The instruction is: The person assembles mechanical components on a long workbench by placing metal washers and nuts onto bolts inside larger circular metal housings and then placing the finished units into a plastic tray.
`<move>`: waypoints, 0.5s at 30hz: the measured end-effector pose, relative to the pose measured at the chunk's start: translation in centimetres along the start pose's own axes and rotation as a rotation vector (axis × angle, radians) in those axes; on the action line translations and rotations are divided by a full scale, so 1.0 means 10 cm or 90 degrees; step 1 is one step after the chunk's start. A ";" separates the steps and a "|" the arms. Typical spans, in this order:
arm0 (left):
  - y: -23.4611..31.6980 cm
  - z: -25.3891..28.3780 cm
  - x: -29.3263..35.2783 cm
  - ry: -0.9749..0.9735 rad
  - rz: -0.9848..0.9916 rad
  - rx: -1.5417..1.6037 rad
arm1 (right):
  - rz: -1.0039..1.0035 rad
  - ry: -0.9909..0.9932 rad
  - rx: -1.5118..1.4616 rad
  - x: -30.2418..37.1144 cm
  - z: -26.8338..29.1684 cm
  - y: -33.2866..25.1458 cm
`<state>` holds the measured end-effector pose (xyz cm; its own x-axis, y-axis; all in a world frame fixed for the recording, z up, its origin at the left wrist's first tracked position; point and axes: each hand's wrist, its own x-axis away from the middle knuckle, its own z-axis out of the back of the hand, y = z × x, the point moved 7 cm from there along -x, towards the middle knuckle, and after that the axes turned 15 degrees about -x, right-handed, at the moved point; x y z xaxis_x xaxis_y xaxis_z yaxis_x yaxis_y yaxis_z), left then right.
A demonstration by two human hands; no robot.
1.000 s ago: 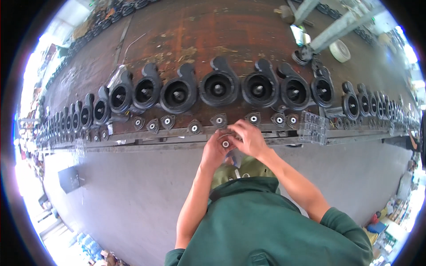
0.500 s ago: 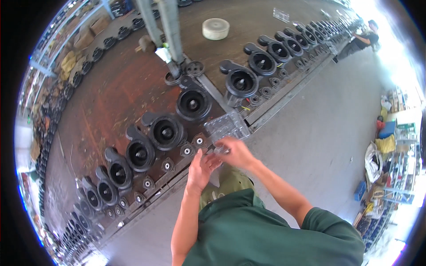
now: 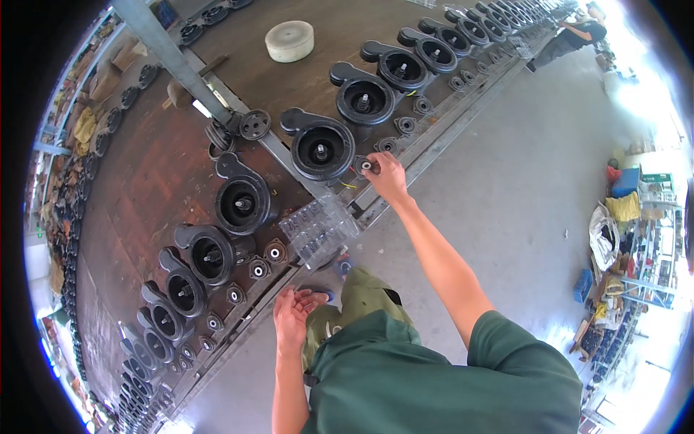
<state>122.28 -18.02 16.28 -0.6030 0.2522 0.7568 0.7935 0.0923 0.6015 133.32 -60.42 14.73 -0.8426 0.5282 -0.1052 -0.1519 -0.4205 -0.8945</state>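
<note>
My right hand reaches out to the ledge. Its fingers are closed at the edge of a small round metal flange with a pale ring in its middle. Part of that flange is covered by the fingertips. Just behind it stands a black pump-like housing with a bright shaft in its bowl. My left hand hangs near my body, palm up, fingers apart and holding nothing. A clear plastic tray with molded pockets lies at the ledge between my hands.
Black housings and small flanges line the ledge on both sides. A metal post, a handwheel-like disc and a white round block stand beyond. A person works far right. Shelves line the right side.
My hands were together beside the tray. My right hand has moved away to the flange on the right, and my left has drawn back toward me. The view has shifted rightward.
</note>
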 end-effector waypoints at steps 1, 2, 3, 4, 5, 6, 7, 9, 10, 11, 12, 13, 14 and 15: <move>0.01 0.02 0.01 0.006 -0.002 0.004 | 0.008 -0.005 -0.009 0.01 -0.02 0.00; 0.02 0.04 0.03 0.012 -0.004 0.008 | 0.017 0.007 -0.024 0.02 -0.01 -0.01; 0.02 0.06 0.05 0.019 -0.006 0.012 | 0.031 0.010 -0.036 0.01 -0.02 -0.02; 0.01 0.07 0.04 0.020 -0.012 0.008 | 0.044 0.015 -0.046 0.01 -0.01 -0.01; 0.00 0.09 0.03 0.022 -0.017 0.004 | 0.056 0.019 -0.056 0.01 0.01 0.00; -0.02 0.13 0.02 0.024 -0.023 -0.001 | 0.052 0.026 -0.067 0.01 0.02 0.03; -0.05 0.16 0.02 0.031 -0.021 0.002 | 0.044 0.023 -0.070 0.01 0.03 0.03; -0.10 0.24 0.02 0.044 -0.017 0.007 | 0.028 0.017 -0.075 0.01 0.01 0.04; -0.12 0.27 0.03 0.047 -0.019 0.010 | 0.029 0.027 -0.086 0.01 0.01 0.02; -0.13 0.31 0.04 0.049 -0.021 0.012 | 0.033 0.029 -0.079 0.02 0.01 0.00; -0.15 0.36 0.05 0.051 -0.023 0.015 | 0.038 0.031 -0.072 0.02 0.02 -0.02; -0.17 0.43 0.04 0.059 -0.024 0.018 | 0.047 0.034 -0.069 0.00 0.02 -0.05; -0.20 0.52 0.04 0.067 -0.025 0.021 | 0.065 0.030 -0.062 0.00 0.02 -0.09; -0.23 0.61 0.05 0.075 -0.026 0.024 | 0.076 0.019 -0.053 0.00 0.03 -0.12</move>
<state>120.61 -12.22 13.70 -0.6380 0.1328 0.7585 0.7697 0.1361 0.6237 133.36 -60.16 15.99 -0.8359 0.5008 -0.2248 -0.0076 -0.4201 -0.9074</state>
